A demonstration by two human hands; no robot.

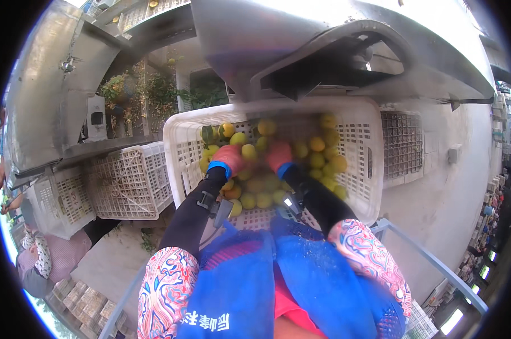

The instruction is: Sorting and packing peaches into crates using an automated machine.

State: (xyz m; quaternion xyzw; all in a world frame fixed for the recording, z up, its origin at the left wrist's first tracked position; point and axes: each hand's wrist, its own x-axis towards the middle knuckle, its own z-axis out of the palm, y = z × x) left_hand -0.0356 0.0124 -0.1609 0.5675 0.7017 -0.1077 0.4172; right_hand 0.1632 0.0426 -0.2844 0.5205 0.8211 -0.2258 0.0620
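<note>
Head view, and we're looking down into a white crate (373, 152), yellow-green fruit (264, 200) spread from its left side to its right! Our left grip (228, 158) and right grip (278, 155) are down among them, mid-crate; fingers blurred and hidden, so we can't tell how far either is open or what it holds. Shadow dims the far edge's middle; our blue apron (227, 282) covers the near edge.
</note>
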